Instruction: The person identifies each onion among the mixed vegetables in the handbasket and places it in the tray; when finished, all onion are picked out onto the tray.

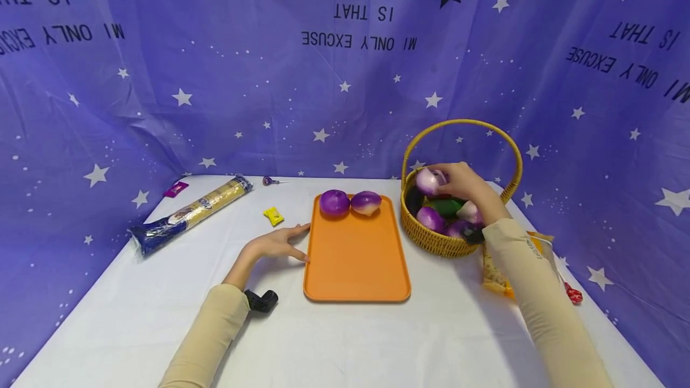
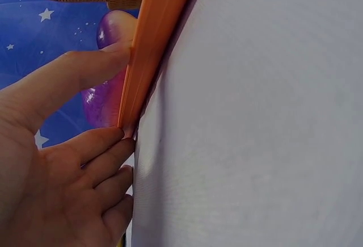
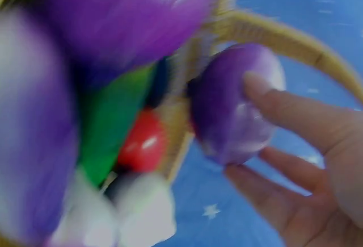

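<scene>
My right hand [image 1: 463, 183] holds a purple-and-white onion [image 1: 429, 182] between thumb and fingers, at the rear left of the wicker basket [image 1: 442, 248]. Below it in the basket lie another purple onion [image 1: 430, 219], a green vegetable [image 1: 445, 207] and more purple and white pieces; a red round thing [image 3: 143, 145] shows in the right wrist view. My left hand [image 1: 277, 245] touches the left edge of the orange tray [image 1: 356, 262], its thumb and fingertips against the rim. Two purple onions [image 1: 334, 203] sit side by side at the tray's far end.
At left on the white table lie a long blue-and-gold packet [image 1: 194, 211], a small yellow packet [image 1: 274, 216], a pink sachet [image 1: 175, 189] and a lollipop [image 1: 268, 181]. An orange-and-clear bag [image 1: 495, 271] and a red wrapped item [image 1: 574, 294] lie around the right forearm. The basket's tall handle [image 1: 460, 121] arches up.
</scene>
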`<state>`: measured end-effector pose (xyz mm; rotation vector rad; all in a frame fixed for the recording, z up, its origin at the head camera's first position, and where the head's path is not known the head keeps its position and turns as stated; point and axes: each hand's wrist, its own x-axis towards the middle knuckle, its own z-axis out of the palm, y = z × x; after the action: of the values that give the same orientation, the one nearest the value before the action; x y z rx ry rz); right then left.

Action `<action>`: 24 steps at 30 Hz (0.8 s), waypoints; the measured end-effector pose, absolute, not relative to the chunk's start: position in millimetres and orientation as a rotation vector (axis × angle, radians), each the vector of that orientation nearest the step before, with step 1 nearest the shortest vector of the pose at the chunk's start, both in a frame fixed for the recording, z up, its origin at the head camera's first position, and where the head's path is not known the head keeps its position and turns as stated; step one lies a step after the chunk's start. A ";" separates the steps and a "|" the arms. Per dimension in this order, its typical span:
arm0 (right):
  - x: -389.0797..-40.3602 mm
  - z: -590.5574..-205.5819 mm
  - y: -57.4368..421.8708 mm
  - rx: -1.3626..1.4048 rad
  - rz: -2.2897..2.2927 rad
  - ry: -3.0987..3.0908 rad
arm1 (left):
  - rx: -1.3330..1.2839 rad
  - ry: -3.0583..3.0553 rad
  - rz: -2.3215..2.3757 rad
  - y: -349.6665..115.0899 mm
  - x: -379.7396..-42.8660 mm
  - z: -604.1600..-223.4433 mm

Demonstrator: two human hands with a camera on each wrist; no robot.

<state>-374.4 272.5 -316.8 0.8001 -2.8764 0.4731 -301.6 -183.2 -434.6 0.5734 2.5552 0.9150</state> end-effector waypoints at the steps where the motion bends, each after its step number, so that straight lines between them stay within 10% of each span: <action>1: -368.8 -313.8 271.5 0.768 0.495 -2.884 | 0.577 2.554 0.915 -183.2 -302.0 -434.4; 24: -298.1 -322.1 176.5 0.734 1.097 -2.646 | 0.565 2.565 0.919 -183.5 -301.9 -435.0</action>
<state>-298.1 176.5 -322.1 0.7345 -2.6459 1.0968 -301.9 -183.5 -435.0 0.5653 2.5649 0.9190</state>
